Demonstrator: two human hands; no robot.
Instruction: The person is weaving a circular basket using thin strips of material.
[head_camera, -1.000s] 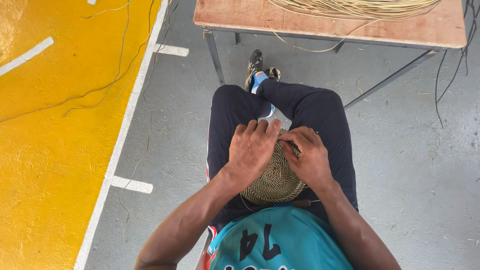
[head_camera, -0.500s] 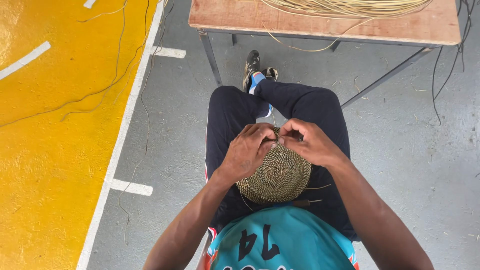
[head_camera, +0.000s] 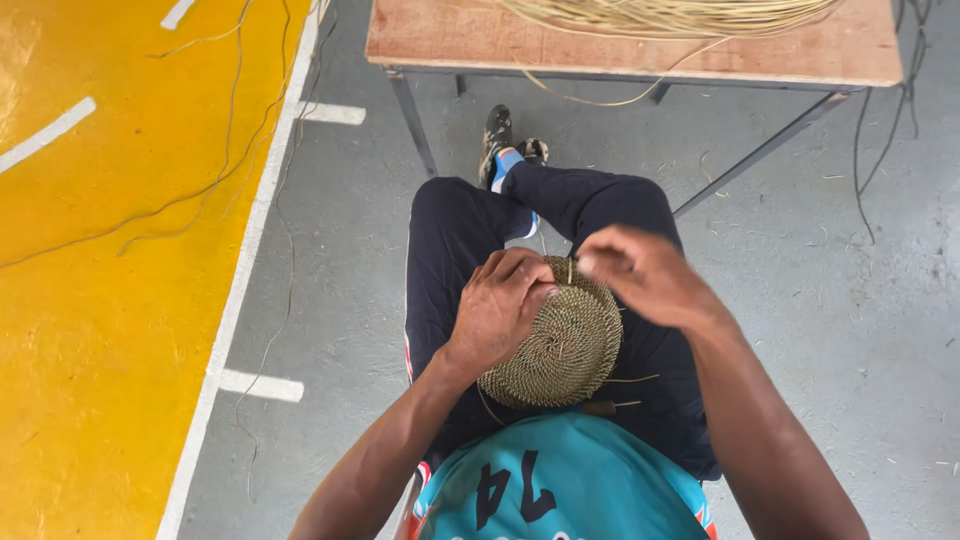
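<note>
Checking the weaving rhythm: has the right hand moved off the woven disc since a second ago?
Yes. The right hand has lifted off the woven disc, up and rightward toward the wooden table, while the left hand stays on it.

woven disc (head_camera: 560, 345) on lap, table (head_camera: 430, 40) ahead

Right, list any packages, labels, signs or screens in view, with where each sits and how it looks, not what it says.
No packages, signs or screens show.
Printed shirt marking: dark figures on the teal shirt, at the bottom edge below the woven disc.
Floor markings: white painted dashes and a white line where the yellow floor meets the grey.
</note>
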